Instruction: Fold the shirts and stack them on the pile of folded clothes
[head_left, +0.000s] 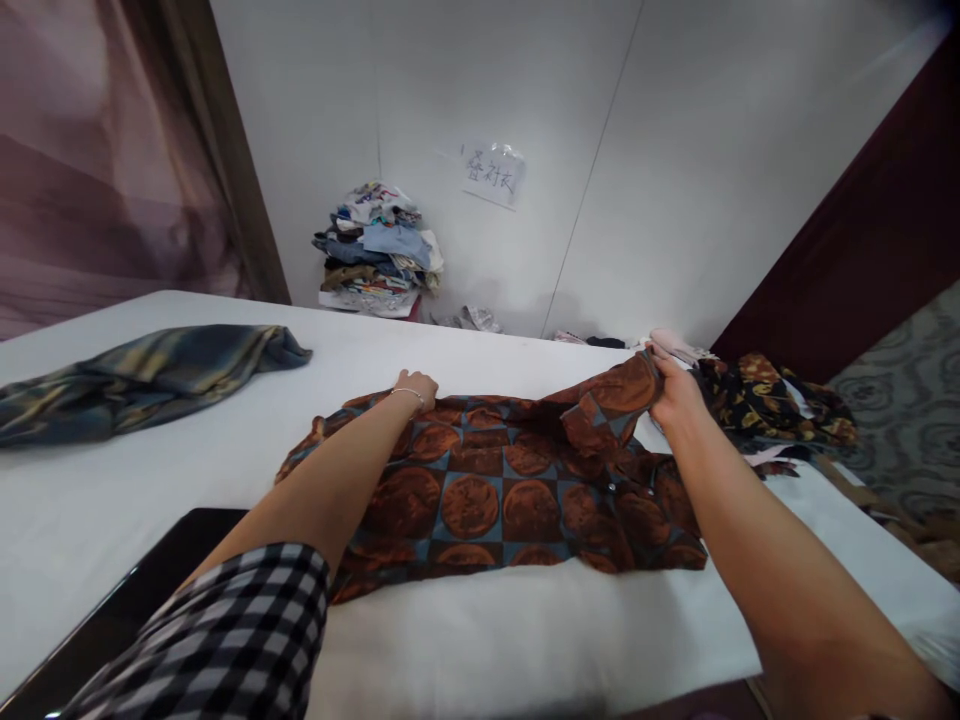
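Have brown-and-blue shirt (471, 503) spread on white desk (352, 350). Pinch a lifted end in right hand (675, 394), with grip closed on cloth. Rest left hand (420, 387) at far edge, curled; cannot tell whether gripping fabric. See dark checked garment (176, 375) farther left.

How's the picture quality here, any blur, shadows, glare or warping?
Head view: the shirt's pattern reads clearly; the curtain looks soft and stretched; the wall carries faint shadows; the upper right corner darkens; the table shows no harsh glare.
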